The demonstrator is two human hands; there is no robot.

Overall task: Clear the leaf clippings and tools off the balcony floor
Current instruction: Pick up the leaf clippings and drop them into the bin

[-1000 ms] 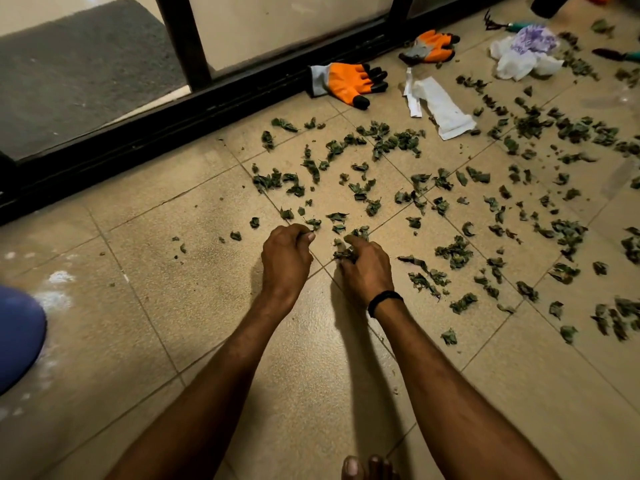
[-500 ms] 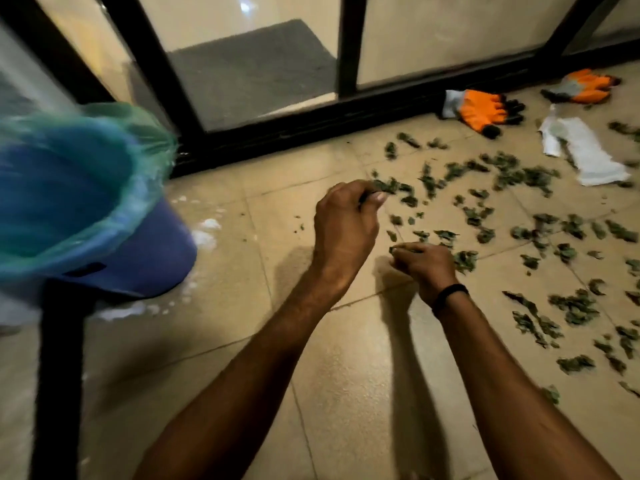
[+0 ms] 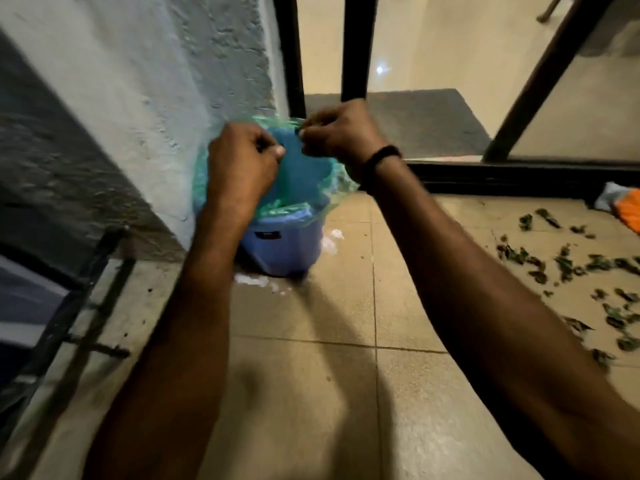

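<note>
Green clippings [image 3: 568, 265] well right, left hand [image 3: 239, 168], right hand [image 3: 339, 133] curled over bin [image 3: 287, 244], contents unseen

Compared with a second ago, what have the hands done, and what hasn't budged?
Both hands rose from the floor, where they were gathering leaf clippings, and swung left. The left hand and right hand now hover, curled, over the blue bin lined with a green bag. Whether they hold clippings is blurred. The remaining clippings and the orange glove lie where they were.

Tiled floor [image 3: 304, 375]; blue bin [image 3: 287, 247] by the wall; leaf clippings [image 3: 568, 265] scattered right; orange glove [image 3: 628, 211]
</note>
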